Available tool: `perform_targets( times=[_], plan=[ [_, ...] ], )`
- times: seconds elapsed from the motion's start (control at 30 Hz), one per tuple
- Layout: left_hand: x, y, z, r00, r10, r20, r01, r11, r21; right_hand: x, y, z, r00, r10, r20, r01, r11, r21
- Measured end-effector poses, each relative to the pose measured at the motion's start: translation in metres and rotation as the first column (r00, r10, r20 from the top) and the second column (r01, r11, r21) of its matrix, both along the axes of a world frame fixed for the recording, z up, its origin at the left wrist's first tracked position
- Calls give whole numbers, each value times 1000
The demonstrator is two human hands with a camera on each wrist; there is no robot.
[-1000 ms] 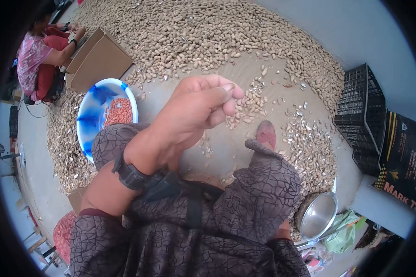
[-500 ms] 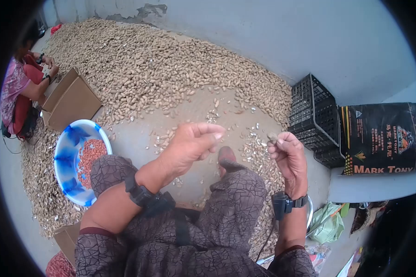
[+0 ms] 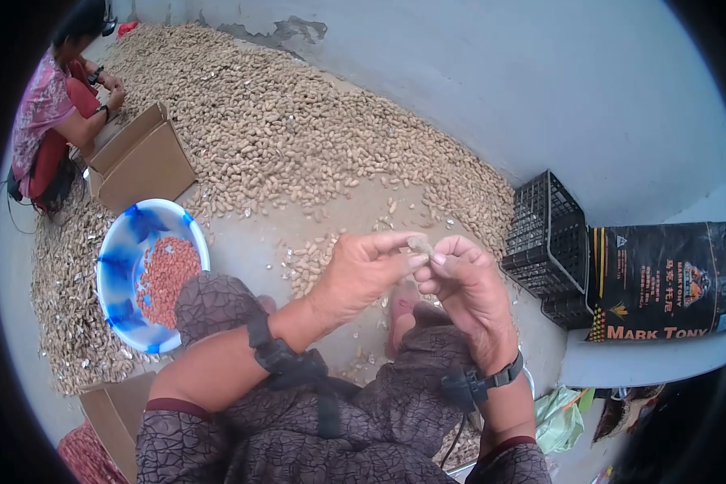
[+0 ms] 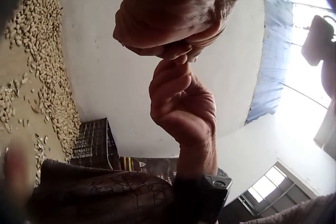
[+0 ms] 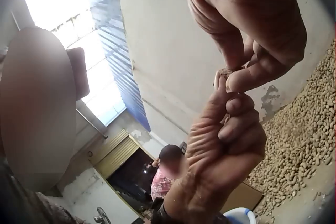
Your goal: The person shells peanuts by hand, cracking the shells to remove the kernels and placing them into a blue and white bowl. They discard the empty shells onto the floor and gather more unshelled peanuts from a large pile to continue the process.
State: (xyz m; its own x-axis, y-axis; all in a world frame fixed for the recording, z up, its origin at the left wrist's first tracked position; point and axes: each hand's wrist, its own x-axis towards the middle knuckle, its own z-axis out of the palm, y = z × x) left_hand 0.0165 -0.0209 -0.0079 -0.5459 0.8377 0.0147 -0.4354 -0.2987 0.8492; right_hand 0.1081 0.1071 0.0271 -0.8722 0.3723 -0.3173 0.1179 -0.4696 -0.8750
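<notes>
A greyish-tan peanut pod (image 3: 419, 244) is between my two hands, in front of my knees in the head view. My left hand (image 3: 369, 272) pinches it between thumb and forefinger. From the other side, my right hand (image 3: 469, 292) pinches it with thumb and curled fingers, so both sets of fingertips meet. In the right wrist view, only a small brown bit of the pod (image 5: 224, 71) shows; fingers cover the rest. Left of my knee stands a blue-and-white basin (image 3: 114, 250) holding reddish shelled peanuts (image 3: 169, 278).
A large heap of unshelled peanuts (image 3: 274, 137) spreads along the wall, with loose pods and shells near my feet. To the right are a black crate (image 3: 544, 234) and a black printed bag (image 3: 653, 282). Another person (image 3: 52, 121) squats at far left beside a cardboard box (image 3: 145, 157).
My right hand came into view holding the pod, then moved left to meet my left hand at the fingertips. The head view has shifted, too.
</notes>
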Motion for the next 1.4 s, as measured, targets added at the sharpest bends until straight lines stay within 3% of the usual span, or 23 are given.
perform_targets(
  times=[0.27,0.33,0.37,0.43,0.47,0.53,0.6,0.67,0.77,0.97,1.03,1.17,1.23,1.27,1.33,1.4],
  plan=[
    [-7,-10,-4,978,72,-194,-77,997,-16,-4,-5,3,992,116,52,-117,993,25],
    [-12,-14,-7,904,53,-424,-121,983,-135,-6,-8,7,984,152,91,-155,987,33],
    [-14,-16,-5,907,55,-419,-124,983,-139,-8,-10,10,979,182,89,-185,982,28],
    [-18,-20,-1,788,-6,-616,-144,971,-193,-11,-11,14,973,210,94,-213,977,17],
    [-19,-20,-5,793,-11,-610,-140,970,-199,-13,-11,17,964,226,141,-236,970,62],
    [-20,-19,-14,520,30,-854,-179,981,-74,-17,-10,16,952,239,192,-261,960,99],
    [-18,-18,-12,521,68,-851,-195,980,-41,-20,-10,13,902,343,263,-396,900,184],
    [-18,-19,-13,518,110,-848,-217,976,-6,-21,-9,8,901,348,260,-393,908,146],
    [-19,-20,-19,518,16,-855,-162,984,-79,-22,-7,0,910,353,219,-381,920,98],
    [-19,-17,-21,534,93,-841,-215,976,-28,-21,-4,-3,941,310,139,-308,951,-34],
    [-17,-17,-21,666,57,-744,-166,983,-74,-20,-3,-2,943,302,142,-300,953,-31],
    [-15,-19,-17,754,-1,-656,-84,992,-97,-20,0,0,942,309,132,-301,950,-80],
    [-15,-20,-15,893,-92,-441,26,988,-154,-19,1,-1,943,308,122,-299,950,-88],
    [-14,-19,-16,892,-94,-442,27,988,-155,-19,2,-3,947,303,107,-293,951,-102],
    [-13,-19,-19,962,-138,-235,97,979,-177,-18,3,-5,951,296,91,-285,951,-118],
    [-12,-18,-21,975,-144,-168,117,980,-163,-18,3,-5,952,290,96,-280,954,-105]
  ],
)
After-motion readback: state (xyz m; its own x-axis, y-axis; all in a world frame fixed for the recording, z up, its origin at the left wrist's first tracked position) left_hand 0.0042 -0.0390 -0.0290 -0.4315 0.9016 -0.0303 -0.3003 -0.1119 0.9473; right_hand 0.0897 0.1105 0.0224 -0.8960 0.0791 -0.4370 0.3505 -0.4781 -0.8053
